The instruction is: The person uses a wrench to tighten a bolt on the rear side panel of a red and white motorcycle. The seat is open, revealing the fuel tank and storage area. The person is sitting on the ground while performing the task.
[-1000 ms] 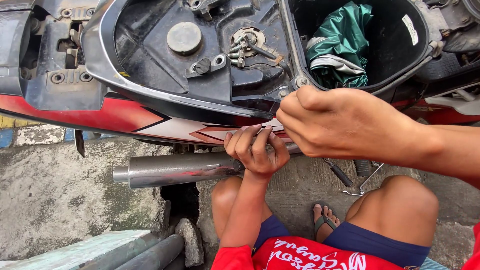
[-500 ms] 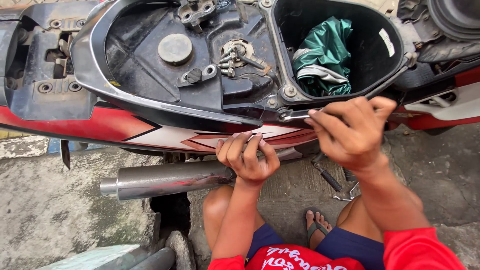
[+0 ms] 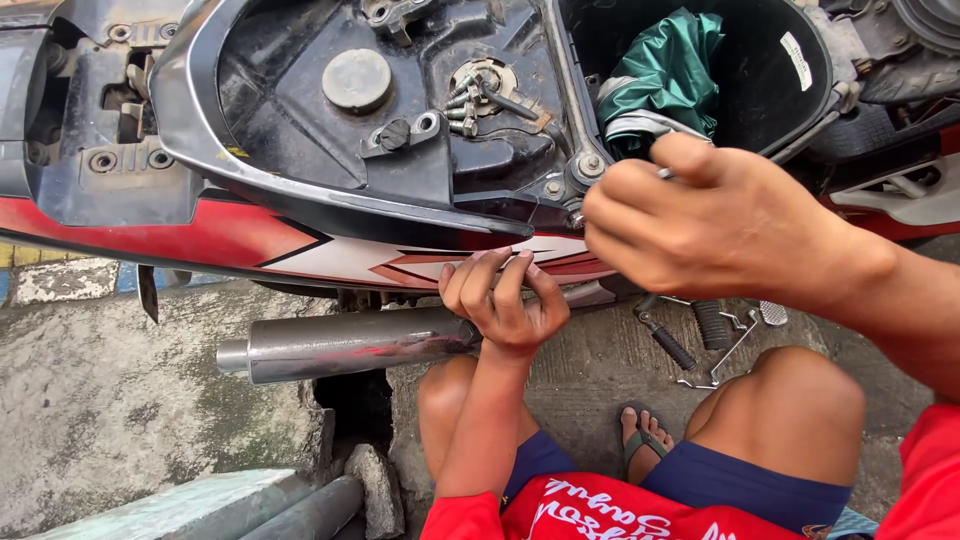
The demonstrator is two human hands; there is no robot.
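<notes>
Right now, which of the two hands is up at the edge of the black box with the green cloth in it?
The right hand. It is closed by the rim of the black compartment holding the green cloth, while the left hand presses the red-and-white side panel lower down.

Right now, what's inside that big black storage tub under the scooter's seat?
Inside the black storage tub lies a bundled green cloth with a grey-white fold. The right hand covers the tub's near edge, so what lies beneath the cloth or there is hidden.

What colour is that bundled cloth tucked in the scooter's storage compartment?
The bundled cloth is dark green with a grey-white edge, seen clearly in the head view.
</notes>
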